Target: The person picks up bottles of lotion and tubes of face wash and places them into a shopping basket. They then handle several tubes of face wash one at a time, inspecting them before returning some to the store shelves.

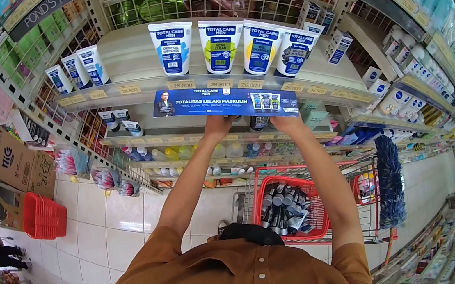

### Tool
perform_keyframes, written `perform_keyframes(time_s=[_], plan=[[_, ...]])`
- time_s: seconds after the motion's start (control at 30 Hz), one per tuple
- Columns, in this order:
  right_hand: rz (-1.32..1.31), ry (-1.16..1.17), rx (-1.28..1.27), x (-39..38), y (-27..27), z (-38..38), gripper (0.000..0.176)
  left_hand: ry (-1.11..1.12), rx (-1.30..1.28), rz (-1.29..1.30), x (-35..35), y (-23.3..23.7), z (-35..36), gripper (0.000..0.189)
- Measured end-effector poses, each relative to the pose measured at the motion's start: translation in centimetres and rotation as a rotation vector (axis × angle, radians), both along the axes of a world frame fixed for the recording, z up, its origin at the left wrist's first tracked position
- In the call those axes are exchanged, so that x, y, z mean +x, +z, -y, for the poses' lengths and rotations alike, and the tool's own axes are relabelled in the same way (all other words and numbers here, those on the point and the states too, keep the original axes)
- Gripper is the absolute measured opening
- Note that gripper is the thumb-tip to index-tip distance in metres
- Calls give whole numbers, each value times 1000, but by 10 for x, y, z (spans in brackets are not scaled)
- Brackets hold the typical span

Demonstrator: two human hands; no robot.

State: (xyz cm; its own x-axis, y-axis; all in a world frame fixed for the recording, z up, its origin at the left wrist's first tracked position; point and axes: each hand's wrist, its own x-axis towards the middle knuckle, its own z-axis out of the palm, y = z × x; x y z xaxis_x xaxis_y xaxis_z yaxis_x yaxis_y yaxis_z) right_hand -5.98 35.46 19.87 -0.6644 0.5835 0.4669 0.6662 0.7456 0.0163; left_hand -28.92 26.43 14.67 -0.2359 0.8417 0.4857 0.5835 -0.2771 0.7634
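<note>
My left hand [219,127] reaches in under the blue promotional sign [190,107], over the lower shelf; its fingers are hidden behind the sign. Just to the right, my right hand [286,124] is in the same shelf gap, its fingers also covered. Between the hands stands a dark face wash tube [260,122], partly covered by the sign; whether either hand touches it cannot be seen. On the shelf above stand a blue-and-white face wash tube [172,49], a green one [221,46], a yellow one [259,47] and a dark grey one [295,52].
A shopping cart [334,164] holding a red basket [257,211] of dark tubes stands below my right arm. A blue feather duster [389,182] rises at the cart's right side. Stacked red baskets [44,215] and cardboard boxes [9,154] are at left.
</note>
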Motion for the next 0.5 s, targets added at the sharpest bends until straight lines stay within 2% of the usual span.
perform_keyframes(time_s=[0.07,0.17,0.27,0.37,0.5], plan=[[25,-29,-50,3,8,8,33,-40,-65,-3,3,-6,-8,36],[-13,-51,-123,5,25,24,31,-102,112,-126,4,-27,-25,39],[-35,-26,-155,7,21,20,30,-198,134,-106,3,-38,-52,38],[-46,-113,-281,4,30,25,32,-186,101,-275,5,-45,-68,37],[-122,-156,-335,7,28,23,32,-248,127,-252,8,-41,-67,39]])
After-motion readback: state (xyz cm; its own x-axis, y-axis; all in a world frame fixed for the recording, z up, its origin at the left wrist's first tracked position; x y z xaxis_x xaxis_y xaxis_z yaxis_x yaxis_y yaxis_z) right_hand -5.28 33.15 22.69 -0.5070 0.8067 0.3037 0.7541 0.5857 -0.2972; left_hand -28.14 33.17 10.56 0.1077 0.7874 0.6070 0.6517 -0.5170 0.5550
